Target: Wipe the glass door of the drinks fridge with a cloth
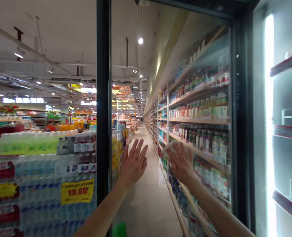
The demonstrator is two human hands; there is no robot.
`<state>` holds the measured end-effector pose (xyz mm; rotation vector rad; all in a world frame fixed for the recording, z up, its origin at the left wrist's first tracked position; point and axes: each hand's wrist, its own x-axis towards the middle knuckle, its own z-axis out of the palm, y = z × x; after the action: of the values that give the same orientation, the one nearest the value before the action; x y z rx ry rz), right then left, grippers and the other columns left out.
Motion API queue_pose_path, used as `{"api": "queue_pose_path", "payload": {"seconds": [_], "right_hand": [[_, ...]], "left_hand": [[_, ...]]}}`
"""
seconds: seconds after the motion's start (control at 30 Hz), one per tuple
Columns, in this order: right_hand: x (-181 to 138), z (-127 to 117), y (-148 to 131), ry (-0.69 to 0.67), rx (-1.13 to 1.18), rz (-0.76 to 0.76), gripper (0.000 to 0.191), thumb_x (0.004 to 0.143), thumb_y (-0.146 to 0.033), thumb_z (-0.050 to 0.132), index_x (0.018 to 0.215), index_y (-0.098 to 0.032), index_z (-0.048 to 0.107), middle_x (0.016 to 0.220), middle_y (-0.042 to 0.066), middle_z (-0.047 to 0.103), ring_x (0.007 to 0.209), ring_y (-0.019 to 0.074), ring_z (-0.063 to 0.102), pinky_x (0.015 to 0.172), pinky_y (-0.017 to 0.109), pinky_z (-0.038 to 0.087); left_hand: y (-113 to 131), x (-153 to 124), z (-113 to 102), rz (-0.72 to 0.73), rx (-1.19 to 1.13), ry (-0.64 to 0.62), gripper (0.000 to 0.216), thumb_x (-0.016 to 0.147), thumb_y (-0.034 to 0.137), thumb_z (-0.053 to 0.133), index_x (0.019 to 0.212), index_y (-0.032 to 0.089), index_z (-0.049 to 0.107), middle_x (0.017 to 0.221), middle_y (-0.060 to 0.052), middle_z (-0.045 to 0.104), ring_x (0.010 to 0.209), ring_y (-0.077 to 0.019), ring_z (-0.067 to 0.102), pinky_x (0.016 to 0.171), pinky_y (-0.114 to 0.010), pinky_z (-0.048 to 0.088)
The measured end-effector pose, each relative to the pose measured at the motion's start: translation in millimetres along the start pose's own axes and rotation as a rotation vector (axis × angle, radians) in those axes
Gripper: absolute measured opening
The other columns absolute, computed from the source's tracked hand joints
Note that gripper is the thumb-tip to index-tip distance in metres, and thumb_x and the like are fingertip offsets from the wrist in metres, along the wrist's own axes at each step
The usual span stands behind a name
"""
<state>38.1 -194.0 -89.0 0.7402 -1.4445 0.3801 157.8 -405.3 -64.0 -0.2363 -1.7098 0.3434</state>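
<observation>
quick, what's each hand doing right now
left hand: open, flat on the glass door
right hand: holding a cloth against it

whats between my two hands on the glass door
Nothing but bare glass door, in the head view, between left hand and the cloth under right hand.

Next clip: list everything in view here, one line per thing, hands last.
glass door: one, black-framed, centre, swung open
cloth: one, white, under right hand on the glass
bottle packs: many, clear and green, stacked left
price tag: one, yellow, on the packs
aisle shelves: long row, mixed bottles, seen through glass
fridge shelves: several, red-edged, far right
left hand: open, flat on glass
right hand: pressing cloth to glass
</observation>
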Motion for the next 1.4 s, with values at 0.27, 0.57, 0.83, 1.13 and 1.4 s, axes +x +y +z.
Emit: {"api": "queue_pose_path", "payload": {"seconds": [0.27,0.57,0.83,1.13,1.4], "right_hand": [[-0.9,-7.6,7.6,0.020,-0.010,0.082,0.040,0.086,-0.023,0.042,0.125,-0.028,0.052,0.140,0.007,0.043,0.136,0.0273,0.027,0.107,0.052,0.024],[4.0,-4.0,-8.0,0.053,-0.003,0.163,0.042,0.086,-0.024,0.041,0.126,-0.027,0.051,0.143,0.006,0.038,0.137,0.0268,0.023,0.108,0.050,0.024],[15.1,-2.3,20.4,0.270,-0.099,0.477,0.043,0.086,-0.023,0.038,0.127,-0.018,0.051,0.143,0.015,0.035,0.135,0.0329,0.027,0.102,0.057,0.028],[7.7,-2.5,10.1,0.224,-0.094,0.324,0.044,0.087,-0.022,0.038,0.130,-0.025,0.047,0.142,0.011,0.038,0.135,0.0302,0.027,0.103,0.057,0.028],[-7.7,-1.2,3.4,-0.004,-0.008,-0.011,0.044,0.083,-0.021,0.044,0.126,-0.030,0.050,0.140,0.004,0.042,0.136,0.0270,0.027,0.108,0.053,0.023]], "left_hand": [[16.5,-19.7,4.8,-0.043,-0.004,-0.020,0.047,0.084,0.023,0.049,0.131,0.022,0.044,0.140,-0.007,0.042,0.138,-0.0208,0.020,0.113,-0.044,0.011],[14.0,-18.4,5.2,-0.042,-0.004,-0.015,0.047,0.084,0.022,0.048,0.131,0.022,0.043,0.139,-0.007,0.042,0.137,-0.0217,0.022,0.112,-0.045,0.014],[14.8,-20.1,5.3,-0.030,0.013,-0.015,0.049,0.084,0.023,0.048,0.132,0.022,0.042,0.140,-0.007,0.041,0.138,-0.0222,0.020,0.113,-0.046,0.014],[13.7,-19.5,8.0,-0.035,-0.013,0.027,0.048,0.084,0.022,0.047,0.132,0.023,0.043,0.138,-0.006,0.044,0.136,-0.0217,0.026,0.113,-0.045,0.015],[13.2,-18.4,10.7,-0.076,-0.105,0.057,0.050,0.084,0.024,0.049,0.133,0.025,0.041,0.137,-0.006,0.046,0.135,-0.0207,0.027,0.113,-0.043,0.015]]}}
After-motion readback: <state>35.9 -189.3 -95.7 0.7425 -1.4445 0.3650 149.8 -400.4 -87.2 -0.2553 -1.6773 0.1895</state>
